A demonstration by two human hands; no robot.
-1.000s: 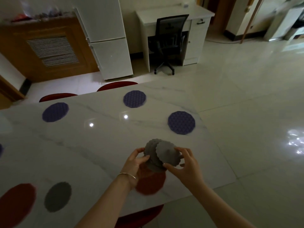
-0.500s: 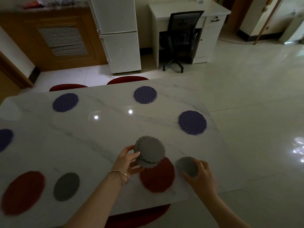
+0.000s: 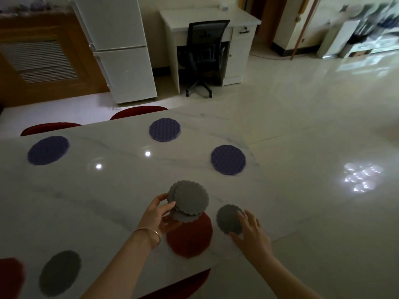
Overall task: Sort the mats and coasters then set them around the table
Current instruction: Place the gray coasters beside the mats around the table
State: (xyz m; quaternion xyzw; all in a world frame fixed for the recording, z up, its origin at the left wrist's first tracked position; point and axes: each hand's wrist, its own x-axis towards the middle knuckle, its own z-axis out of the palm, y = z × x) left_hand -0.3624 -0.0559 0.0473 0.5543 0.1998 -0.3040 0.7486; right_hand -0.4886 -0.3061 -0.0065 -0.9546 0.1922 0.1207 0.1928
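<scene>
My left hand (image 3: 158, 214) grips a small stack of grey scalloped coasters (image 3: 190, 198) above the white marble table (image 3: 108, 190). Under the stack lies a red round mat (image 3: 191, 238). Just to its right a single grey coaster (image 3: 228, 219) lies flat on the table, and my right hand (image 3: 251, 230) touches its near edge with spread, relaxed fingers. Three purple mats lie further out: one at the right (image 3: 228, 160), one at the far edge (image 3: 164, 129), one at the far left (image 3: 48, 149). Another grey coaster (image 3: 60, 273) and a red mat (image 3: 9, 279) lie at the near left.
Red chairs are tucked in at the far side (image 3: 138, 112) (image 3: 49, 128) and at the near edge (image 3: 181, 285). The table's right edge runs just beyond my right hand, with glossy floor (image 3: 313, 147) past it. A fridge (image 3: 121, 50), desk and office chair (image 3: 203, 55) stand behind.
My right hand took one grey coaster off the stack, set it down right of the red mat, and its fingers have now loosened on it. The left hand keeps the stack.
</scene>
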